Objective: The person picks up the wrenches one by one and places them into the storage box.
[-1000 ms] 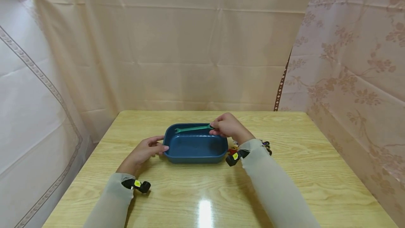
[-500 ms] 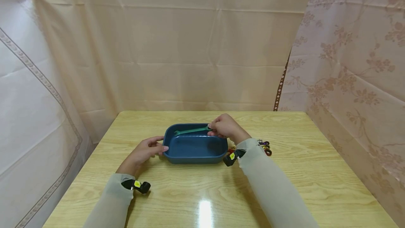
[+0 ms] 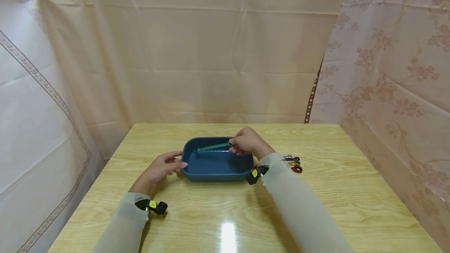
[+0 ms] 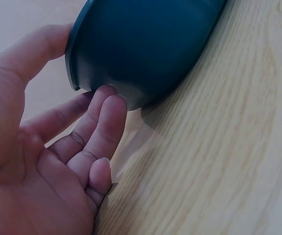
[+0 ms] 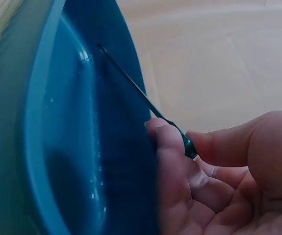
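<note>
A deep blue rectangular tray (image 3: 214, 166) with rounded corners stands on the wooden table. My left hand (image 3: 161, 168) holds its left end, thumb at the rim and fingers at the outer wall; the left wrist view shows that grip on the tray wall (image 4: 145, 44) up close. Over the tray's far right part, my right hand (image 3: 250, 143) pinches one end of a green wrench (image 3: 212, 146) between thumb and fingers. The wrench slants down to the left, its free end low inside the tray, near the far wall (image 5: 126, 58) in the right wrist view.
Several coloured wrenches (image 3: 294, 163) lie on the table (image 3: 197, 214) right of the tray, partly hidden by the right wrist and sleeve. A beige cloth (image 3: 211, 69) hangs behind the table's far edge, with patterned cloth (image 3: 397, 89) at the right.
My right hand has moved slightly left and down with the green wrench, whose free end has sunk deeper into the tray. More of the wrenches at the right show. My left hand stays put.
</note>
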Available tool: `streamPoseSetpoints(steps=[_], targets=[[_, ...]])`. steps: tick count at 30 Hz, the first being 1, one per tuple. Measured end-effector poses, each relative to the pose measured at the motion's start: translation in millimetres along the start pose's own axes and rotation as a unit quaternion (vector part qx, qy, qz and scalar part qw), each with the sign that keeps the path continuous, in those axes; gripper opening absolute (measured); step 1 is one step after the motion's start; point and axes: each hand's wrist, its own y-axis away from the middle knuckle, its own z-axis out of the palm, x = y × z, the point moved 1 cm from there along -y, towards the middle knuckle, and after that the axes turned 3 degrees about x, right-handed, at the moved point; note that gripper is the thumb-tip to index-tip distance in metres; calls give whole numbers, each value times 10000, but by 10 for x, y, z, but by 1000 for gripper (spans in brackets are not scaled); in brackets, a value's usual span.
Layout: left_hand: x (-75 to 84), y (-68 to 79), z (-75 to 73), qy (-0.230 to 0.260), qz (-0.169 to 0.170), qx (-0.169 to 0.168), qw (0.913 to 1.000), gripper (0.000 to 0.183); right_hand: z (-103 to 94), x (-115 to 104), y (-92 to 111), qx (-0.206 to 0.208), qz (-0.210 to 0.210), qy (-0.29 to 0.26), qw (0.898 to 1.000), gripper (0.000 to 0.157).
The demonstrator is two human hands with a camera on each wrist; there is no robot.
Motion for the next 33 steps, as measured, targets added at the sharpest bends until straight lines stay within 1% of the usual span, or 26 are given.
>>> streamPoseSetpoints(steps=[3,8,14,22,29,33], targets=[[7,3,2,-16,5,13,10000,69,18,14,-12,-42,60,-29,10000,21],[10,17,11,-29,-80,84,9999,67,48,76,-42,-82,82,-106,9999,21],[11,9,13,-61,-56,75,9999,69,50,140,-72,-51,114,-295,9995,23],[42,23,17,-60,-88,36,9999,73,45,155,-84,-43,183,-354,9992,23],[50,21,9,-64,-123,76,9999,70,49,177,-123,-33,160,-459,9988,20],[49,15,11,-81,-116,72,9999,71,47,178,-133,-37,197,-429,9989,19]])
